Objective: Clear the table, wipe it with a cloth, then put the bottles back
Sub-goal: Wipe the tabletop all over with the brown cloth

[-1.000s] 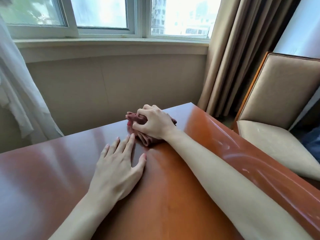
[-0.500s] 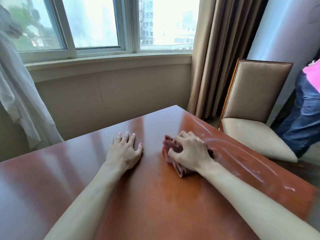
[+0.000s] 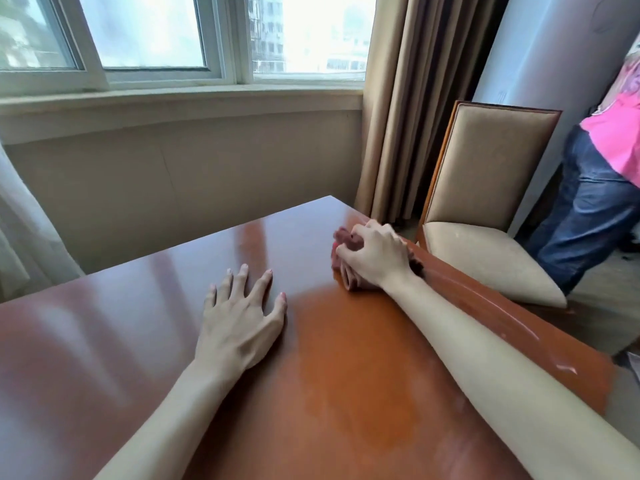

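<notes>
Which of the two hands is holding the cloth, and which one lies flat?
The right hand grips the bunched reddish cloth near the table's right edge. The left hand holds nothing, its fingers spread flat on the wood.

Your right hand (image 3: 375, 259) covers most of the cloth (image 3: 349, 282), so its full shape stays hidden from you. The frame's right edge cuts off a standing person (image 3: 595, 188), showing only jeans and pink top.
</notes>
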Available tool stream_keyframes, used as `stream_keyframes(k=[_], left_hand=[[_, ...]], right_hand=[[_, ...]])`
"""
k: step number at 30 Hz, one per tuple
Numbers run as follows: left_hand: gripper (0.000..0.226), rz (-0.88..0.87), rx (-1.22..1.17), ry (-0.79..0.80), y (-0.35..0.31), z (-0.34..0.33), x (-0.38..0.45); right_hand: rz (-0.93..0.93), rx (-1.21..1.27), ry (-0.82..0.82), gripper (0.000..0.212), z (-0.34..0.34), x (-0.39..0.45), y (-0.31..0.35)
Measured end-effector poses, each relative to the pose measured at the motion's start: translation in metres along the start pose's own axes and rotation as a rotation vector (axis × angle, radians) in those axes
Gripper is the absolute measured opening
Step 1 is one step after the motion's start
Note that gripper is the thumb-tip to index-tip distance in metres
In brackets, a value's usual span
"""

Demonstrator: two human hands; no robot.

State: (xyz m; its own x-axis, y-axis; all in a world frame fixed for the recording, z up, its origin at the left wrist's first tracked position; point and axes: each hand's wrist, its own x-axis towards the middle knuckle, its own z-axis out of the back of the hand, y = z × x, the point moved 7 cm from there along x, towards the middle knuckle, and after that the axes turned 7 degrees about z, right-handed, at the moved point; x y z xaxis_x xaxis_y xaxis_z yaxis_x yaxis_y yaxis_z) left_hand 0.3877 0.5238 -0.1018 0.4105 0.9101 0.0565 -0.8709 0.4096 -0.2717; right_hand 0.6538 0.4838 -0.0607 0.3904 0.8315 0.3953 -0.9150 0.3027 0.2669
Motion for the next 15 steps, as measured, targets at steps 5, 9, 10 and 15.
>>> stream_keyframes(k=[5, 9, 10, 15], left_hand=[[0.067, 0.029, 0.023, -0.026, 0.001, -0.003, 0.005], [0.072, 0.03, 0.028, -0.014, 0.001, -0.002, 0.005], [0.072, 0.028, 0.023, -0.008, 0.0, -0.001, 0.004], [0.067, 0.023, -0.004, 0.024, -0.002, 0.001, 0.004]], right_hand=[[-0.131, -0.033, -0.043, 0.042, -0.035, 0.098, -0.03], [-0.141, -0.015, -0.019, 0.042, -0.039, 0.098, -0.023], [-0.116, -0.008, -0.006, 0.041, -0.034, 0.084, -0.016], [0.04, 0.053, 0.048, 0.033, 0.009, -0.041, 0.036]])
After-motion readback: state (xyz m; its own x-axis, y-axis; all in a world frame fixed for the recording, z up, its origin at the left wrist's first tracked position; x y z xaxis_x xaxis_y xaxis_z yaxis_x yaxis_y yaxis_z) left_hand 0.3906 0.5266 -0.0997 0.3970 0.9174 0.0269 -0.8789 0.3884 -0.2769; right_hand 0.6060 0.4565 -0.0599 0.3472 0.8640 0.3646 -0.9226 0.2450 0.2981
